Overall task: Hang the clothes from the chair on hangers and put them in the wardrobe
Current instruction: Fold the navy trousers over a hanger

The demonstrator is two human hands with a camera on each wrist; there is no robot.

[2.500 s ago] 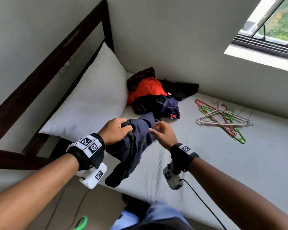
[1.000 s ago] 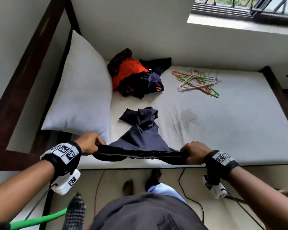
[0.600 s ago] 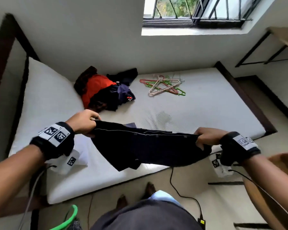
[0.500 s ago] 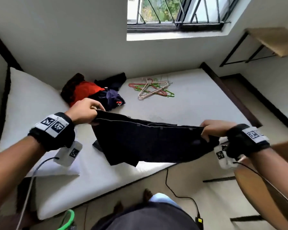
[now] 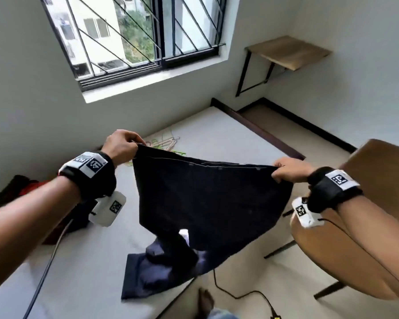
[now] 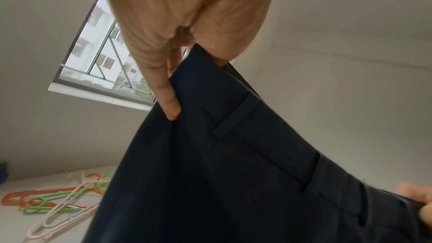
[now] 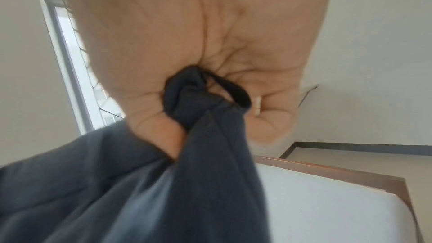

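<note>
Fingers (image 6: 173, 110) of your left hand (image 5: 121, 148) and right hand (image 5: 288, 171) pinch the dark trousers (image 5: 207, 199) by the waistband, spread above the bed (image 5: 217, 134) (legs trailing on it). Soft, limp cloth; keep hold at the belt loops.

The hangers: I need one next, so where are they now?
In the head view the hangers lie on the mattress under the window, just beyond the left hand and partly behind the dark trousers.
</note>
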